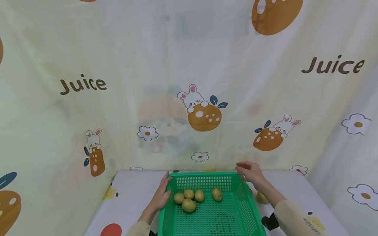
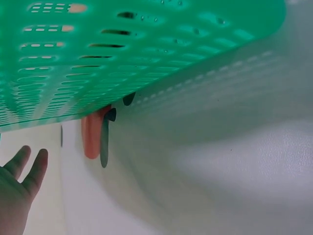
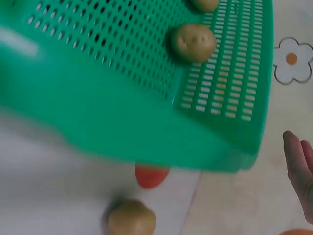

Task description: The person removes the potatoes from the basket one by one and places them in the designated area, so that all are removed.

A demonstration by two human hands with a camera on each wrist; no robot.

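A green plastic basket (image 1: 203, 223) with slotted walls stands on the table and holds several potatoes (image 1: 189, 205), most of them grouped toward the back left. One potato (image 1: 217, 194) lies apart at the back right of the basket. My left hand (image 1: 160, 197) is at the basket's left rim, fingers extended along its outer side. Over the back right corner, my right hand (image 1: 252, 173) is raised with loosely bent fingers and holds nothing. In the right wrist view, its fingers (image 3: 297, 164) show a gap from the basket.
Outside the basket's right wall, a loose potato (image 1: 261, 198) rests on the table. A black object (image 1: 270, 222) is near my right forearm. The white patterned tablecloth (image 1: 133, 186) reaches a printed curtain (image 1: 171, 65) that hangs behind and at both sides.
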